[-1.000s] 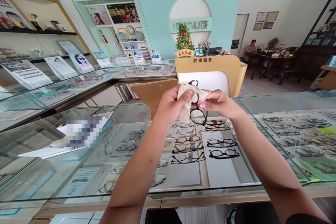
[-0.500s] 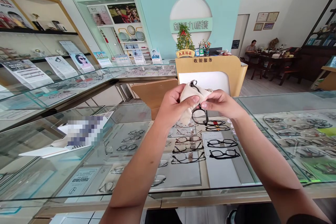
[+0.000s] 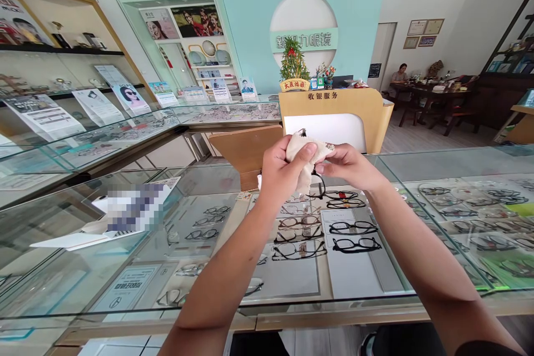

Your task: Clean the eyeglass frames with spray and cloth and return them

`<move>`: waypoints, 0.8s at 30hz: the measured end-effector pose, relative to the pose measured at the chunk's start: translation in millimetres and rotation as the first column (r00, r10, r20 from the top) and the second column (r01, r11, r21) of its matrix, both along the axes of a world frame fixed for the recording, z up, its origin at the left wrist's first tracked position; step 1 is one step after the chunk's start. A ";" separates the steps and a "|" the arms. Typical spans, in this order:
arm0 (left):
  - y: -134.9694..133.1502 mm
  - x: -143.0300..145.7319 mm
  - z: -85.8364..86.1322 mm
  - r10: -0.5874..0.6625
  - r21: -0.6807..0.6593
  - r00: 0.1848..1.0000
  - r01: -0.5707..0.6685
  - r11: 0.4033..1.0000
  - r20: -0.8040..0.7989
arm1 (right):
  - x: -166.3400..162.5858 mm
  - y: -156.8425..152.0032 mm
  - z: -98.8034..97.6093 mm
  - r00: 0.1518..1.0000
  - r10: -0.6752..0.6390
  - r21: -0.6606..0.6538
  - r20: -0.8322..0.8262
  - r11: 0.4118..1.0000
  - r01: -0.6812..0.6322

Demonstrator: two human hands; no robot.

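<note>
Above the glass display counter (image 3: 292,299), my left hand (image 3: 282,166) is closed on a cream cleaning cloth (image 3: 306,151), its thumb pressing the fabric. The cloth is folded around part of a pair of black-framed eyeglasses (image 3: 322,186). One round rim hangs out below the cloth, and a dark bit of the frame shows at the top. My right hand (image 3: 348,167) pinches the glasses at the cloth's right edge, fingers together. Most of the frame is hidden by cloth and fingers. Under the glass lie several eyeglasses (image 3: 299,250) in rows.
A folded leaflet (image 3: 120,217) stands on the counter at left. Black glasses (image 3: 356,244) lie on a white panel inside the case. Behind the counter are a brown chair back (image 3: 246,147) and a wooden cashier desk (image 3: 377,117). A person (image 3: 399,75) sits at a far table.
The cloth has been folded further over the glasses, so less of the round rim shows. My left thumb has shifted slightly up, and my right hand has moved a little left.
</note>
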State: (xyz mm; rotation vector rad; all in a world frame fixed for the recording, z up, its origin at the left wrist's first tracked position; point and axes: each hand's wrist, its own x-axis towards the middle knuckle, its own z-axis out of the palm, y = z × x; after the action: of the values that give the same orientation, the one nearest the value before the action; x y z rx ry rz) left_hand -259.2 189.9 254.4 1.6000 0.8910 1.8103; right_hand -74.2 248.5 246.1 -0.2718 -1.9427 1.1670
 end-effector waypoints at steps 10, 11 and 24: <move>-1.1 -28.7 14.0 -0.286 -0.220 0.952 0.258 0.941 -0.106 | 3.1 4.5 0.8 1.000 -0.013 -0.072 -0.008 0.997 0.012; -0.8 -30.4 14.9 -0.305 -0.236 0.945 0.272 0.933 -0.115 | 3.3 5.2 0.6 1.000 -0.012 -0.074 -0.005 0.997 0.012; 14.7 2.2 -11.3 -0.087 -0.029 0.995 0.089 0.996 0.056 | -8.8 3.0 -3.5 1.000 0.002 -0.103 -0.007 0.995 -0.003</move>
State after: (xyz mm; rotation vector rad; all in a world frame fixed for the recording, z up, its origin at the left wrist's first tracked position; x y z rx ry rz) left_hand -257.0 204.6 243.1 1.5386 0.8080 1.7623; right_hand -83.0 251.6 242.6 -0.3192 -1.8799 1.2703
